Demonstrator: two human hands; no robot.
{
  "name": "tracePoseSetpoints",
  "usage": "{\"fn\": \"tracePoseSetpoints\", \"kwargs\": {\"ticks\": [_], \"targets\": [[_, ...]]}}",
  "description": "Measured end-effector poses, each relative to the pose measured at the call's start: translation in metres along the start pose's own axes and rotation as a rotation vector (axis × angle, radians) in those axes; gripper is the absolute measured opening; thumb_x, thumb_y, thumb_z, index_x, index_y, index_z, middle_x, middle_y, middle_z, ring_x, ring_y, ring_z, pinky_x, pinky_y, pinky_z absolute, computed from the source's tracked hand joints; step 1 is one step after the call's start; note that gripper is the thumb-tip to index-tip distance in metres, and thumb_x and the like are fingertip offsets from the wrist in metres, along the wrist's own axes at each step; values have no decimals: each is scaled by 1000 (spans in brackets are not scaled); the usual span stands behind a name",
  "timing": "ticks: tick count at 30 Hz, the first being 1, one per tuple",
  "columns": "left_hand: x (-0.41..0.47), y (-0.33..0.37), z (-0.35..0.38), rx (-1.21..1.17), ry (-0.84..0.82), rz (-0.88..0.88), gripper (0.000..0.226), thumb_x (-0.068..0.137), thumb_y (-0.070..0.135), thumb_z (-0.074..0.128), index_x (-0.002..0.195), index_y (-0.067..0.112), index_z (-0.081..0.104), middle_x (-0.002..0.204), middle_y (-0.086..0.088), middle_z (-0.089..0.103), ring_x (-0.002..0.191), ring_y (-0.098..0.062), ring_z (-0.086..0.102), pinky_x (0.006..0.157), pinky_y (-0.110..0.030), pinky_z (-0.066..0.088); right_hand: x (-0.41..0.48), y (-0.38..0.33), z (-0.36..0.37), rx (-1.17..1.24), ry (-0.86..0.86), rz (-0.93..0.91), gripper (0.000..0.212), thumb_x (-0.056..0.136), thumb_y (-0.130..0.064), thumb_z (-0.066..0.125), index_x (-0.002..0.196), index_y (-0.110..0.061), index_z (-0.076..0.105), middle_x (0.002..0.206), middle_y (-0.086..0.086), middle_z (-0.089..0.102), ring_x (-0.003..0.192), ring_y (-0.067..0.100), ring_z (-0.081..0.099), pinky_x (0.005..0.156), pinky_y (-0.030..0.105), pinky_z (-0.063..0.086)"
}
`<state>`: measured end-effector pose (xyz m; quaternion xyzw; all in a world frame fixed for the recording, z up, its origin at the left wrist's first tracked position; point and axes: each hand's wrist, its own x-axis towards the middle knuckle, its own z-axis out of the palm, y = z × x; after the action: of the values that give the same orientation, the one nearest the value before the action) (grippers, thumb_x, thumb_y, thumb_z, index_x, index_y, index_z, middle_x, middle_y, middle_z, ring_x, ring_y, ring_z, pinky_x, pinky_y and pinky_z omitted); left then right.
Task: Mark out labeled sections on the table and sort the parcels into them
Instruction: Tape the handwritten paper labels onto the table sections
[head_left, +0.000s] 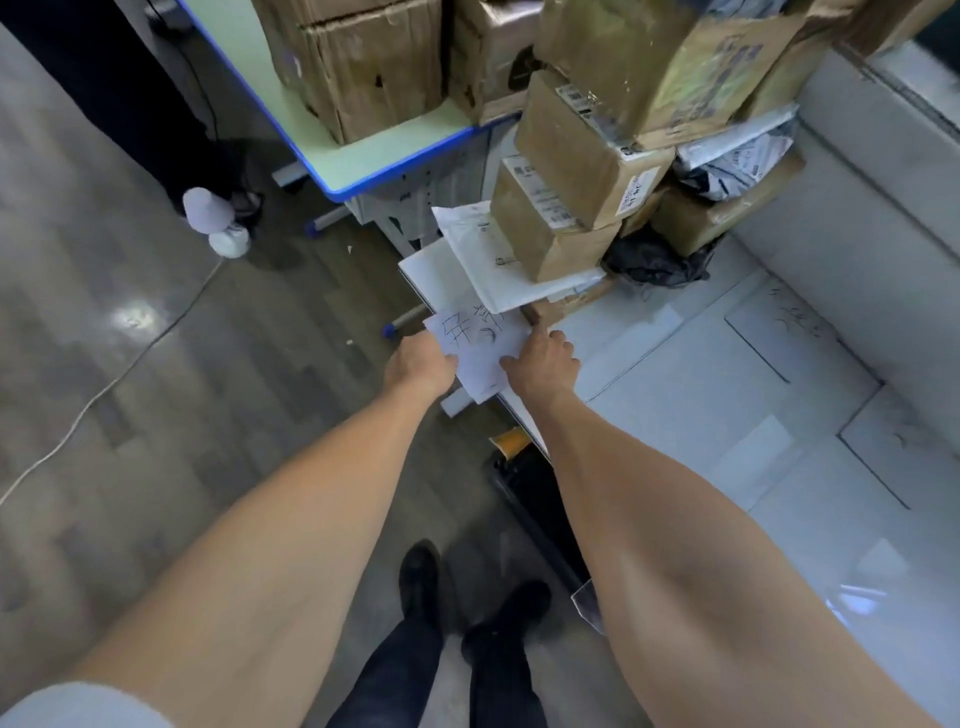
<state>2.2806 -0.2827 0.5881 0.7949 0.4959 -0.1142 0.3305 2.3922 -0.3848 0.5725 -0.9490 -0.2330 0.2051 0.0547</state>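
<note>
A white paper label (475, 345) with handwritten characters lies at the near left corner of the white table (691, 374). My left hand (423, 361) grips its left edge from off the table side. My right hand (543, 358) presses on its right edge, fingers curled, index finger pointing forward. Just beyond the label, white flat mailers (478, 260) lie under a stack of brown cardboard parcels (571, 171). Black lines and handwriting mark sections (789, 332) on the table surface to the right.
A second table with a blue rim (374, 171) stands behind, loaded with large cardboard boxes (358, 57). A black plastic bag (654, 260) and grey mailers (737, 161) sit among the parcels. A white cable (104, 389) crosses the wooden floor. My shoes (467, 597) are below.
</note>
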Motion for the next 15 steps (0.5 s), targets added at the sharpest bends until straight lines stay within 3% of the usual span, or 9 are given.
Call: {"fn": "tracePoseSetpoints", "kwargs": {"ticks": [2,5,8,15], "targets": [[7,6,7,-191,0,-106,28,93,23,61,113,3,62,119,-14,63,104,-33,64,73,-32,48,3,-1,4,3,8,0,49,91,-33,63,129,-8,45,128,13,50,118,32,49,94,40,41],[13,13,9,-424,39,-261,36,88,11,61,122,0,59,128,-18,58,106,-35,65,88,-39,56,5,-2,6,7,42,-6,46,90,-30,63,126,-7,48,125,13,51,116,33,49,92,40,41],[14,17,6,-470,48,-300,35,89,9,59,123,0,58,129,-18,57,105,-36,65,88,-45,57,5,-4,5,37,67,2,44,93,-29,59,127,-5,48,122,13,53,112,32,52,90,40,41],[6,24,-4,-526,89,-334,40,91,8,58,130,-2,52,133,-21,55,107,-35,64,91,-42,55,3,-6,-10,42,110,-13,33,97,-23,51,124,-5,51,119,13,58,108,32,56,89,39,43]]}}
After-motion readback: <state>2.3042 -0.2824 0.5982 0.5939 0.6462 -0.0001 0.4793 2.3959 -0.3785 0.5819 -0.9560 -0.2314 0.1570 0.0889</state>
